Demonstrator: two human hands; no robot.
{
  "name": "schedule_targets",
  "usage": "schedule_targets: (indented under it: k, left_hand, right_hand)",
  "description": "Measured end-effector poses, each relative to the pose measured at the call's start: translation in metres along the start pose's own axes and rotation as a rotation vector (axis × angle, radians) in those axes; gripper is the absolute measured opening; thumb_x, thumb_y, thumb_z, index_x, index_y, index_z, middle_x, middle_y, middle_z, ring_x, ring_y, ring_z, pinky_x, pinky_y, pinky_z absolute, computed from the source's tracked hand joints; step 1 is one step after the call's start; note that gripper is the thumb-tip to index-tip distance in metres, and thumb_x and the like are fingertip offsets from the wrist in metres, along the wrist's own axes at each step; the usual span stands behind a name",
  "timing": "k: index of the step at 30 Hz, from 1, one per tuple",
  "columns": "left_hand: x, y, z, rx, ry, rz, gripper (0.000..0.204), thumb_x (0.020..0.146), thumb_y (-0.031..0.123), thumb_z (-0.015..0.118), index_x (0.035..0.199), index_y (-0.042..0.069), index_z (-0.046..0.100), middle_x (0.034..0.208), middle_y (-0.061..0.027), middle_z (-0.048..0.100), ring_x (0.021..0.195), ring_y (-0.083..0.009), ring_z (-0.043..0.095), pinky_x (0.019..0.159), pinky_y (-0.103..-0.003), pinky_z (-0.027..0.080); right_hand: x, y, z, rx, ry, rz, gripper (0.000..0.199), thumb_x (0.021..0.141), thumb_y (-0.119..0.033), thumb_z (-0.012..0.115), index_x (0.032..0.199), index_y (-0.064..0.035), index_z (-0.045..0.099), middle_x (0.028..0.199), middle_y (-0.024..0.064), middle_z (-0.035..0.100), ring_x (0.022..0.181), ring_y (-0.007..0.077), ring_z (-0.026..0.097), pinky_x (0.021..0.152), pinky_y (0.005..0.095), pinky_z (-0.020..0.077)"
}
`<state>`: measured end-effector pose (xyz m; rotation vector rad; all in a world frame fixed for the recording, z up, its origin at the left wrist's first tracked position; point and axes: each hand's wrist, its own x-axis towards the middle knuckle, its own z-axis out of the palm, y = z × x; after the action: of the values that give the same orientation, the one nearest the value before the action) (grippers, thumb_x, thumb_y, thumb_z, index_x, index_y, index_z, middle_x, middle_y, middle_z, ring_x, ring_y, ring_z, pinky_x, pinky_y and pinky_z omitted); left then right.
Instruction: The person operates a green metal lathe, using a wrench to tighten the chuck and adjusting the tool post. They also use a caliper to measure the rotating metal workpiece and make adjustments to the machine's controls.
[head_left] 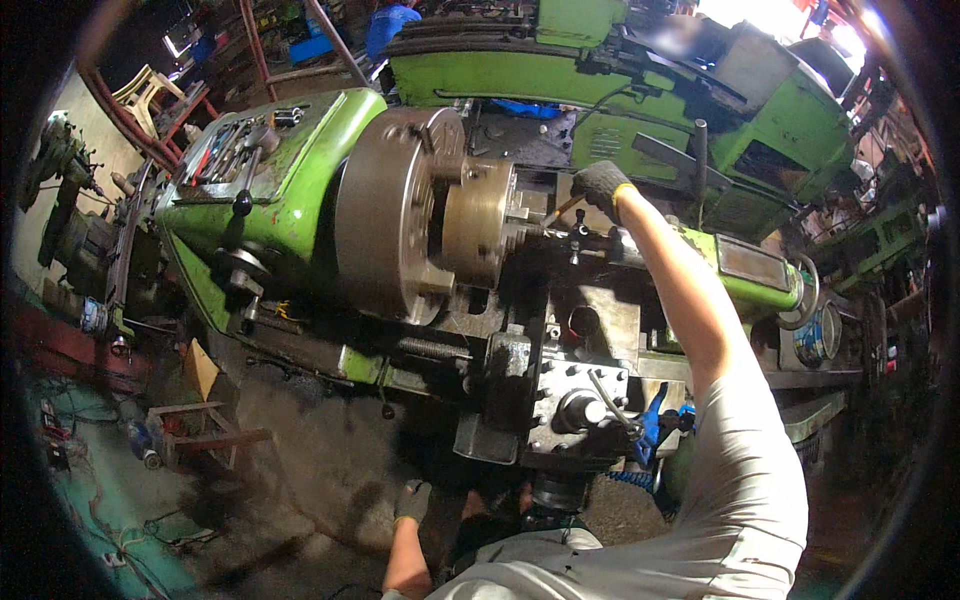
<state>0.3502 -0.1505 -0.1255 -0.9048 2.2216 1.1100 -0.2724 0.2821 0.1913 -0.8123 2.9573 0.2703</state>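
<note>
A green lathe fills the view, its big grey chuck [400, 215] gripping a brass-coloured round workpiece [478, 222]. My right hand [603, 186], in a dark glove with a yellow cuff, reaches over the machine and grips a thin stick-like tool [563, 211] whose tip points at the face of the workpiece. My left hand [411, 500], also gloved, hangs low by my leg near the floor, fingers loosely curled, holding nothing that I can see.
The lathe carriage [575, 390] with its handles and a blue lever [652, 425] stands in front of me. Hand tools lie on the headstock top [235, 150]. A second green machine [640, 80] sits behind. A wooden stool [200, 430] stands on the dirty floor at left.
</note>
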Motion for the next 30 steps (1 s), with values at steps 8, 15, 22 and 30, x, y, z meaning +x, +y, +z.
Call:
schedule_targets:
  k: [8, 15, 22, 30]
  left_hand:
    - [0.010, 0.004, 0.010, 0.068, -0.108, 0.110, 0.052, 0.092, 0.039, 0.066, 0.130, 0.003, 0.065, 0.134, -0.0222, 0.066, 0.126, -0.0425, 0.061, 0.104, -0.045, 0.049]
    - [0.000, 0.056, 0.005, 0.132, -0.029, 0.133, 0.053, 0.092, 0.042, 0.065, 0.128, 0.003, 0.067, 0.133, -0.0222, 0.067, 0.127, -0.0417, 0.061, 0.104, -0.046, 0.049]
    - [-0.036, 0.105, 0.001, 0.143, -0.021, 0.127, 0.050, 0.092, 0.043, 0.065, 0.125, 0.005, 0.070, 0.131, -0.0217, 0.068, 0.125, -0.0409, 0.063, 0.103, -0.046, 0.050]
    - [-0.021, 0.049, 0.013, 0.282, -0.096, 0.115, 0.046, 0.092, 0.043, 0.063, 0.120, 0.006, 0.070, 0.126, -0.0218, 0.068, 0.120, -0.0422, 0.063, 0.099, -0.048, 0.051]
  right_hand:
    - [-0.054, -0.012, -0.009, 0.603, 0.308, 0.428, 0.021, 0.086, -0.024, 0.067, 0.093, -0.0090, 0.079, 0.087, 0.0183, 0.075, 0.083, 0.0373, 0.073, 0.078, 0.0443, 0.0563]
    - [-0.098, -0.073, -0.048, 0.512, 0.413, 0.382, 0.035, 0.093, -0.036, 0.063, 0.117, -0.0136, 0.075, 0.114, 0.0166, 0.074, 0.109, 0.0382, 0.070, 0.095, 0.0488, 0.0545]
    - [-0.147, -0.079, -0.020, 0.366, 0.423, 0.006, 0.031, 0.088, -0.027, 0.069, 0.117, -0.0193, 0.073, 0.105, 0.0187, 0.072, 0.099, 0.0409, 0.070, 0.087, 0.0519, 0.0549]
    - [-0.196, -0.098, -0.017, 0.497, 0.412, 0.103, 0.035, 0.087, -0.038, 0.071, 0.112, -0.0133, 0.070, 0.096, 0.0187, 0.073, 0.093, 0.0401, 0.070, 0.084, 0.0519, 0.0547]
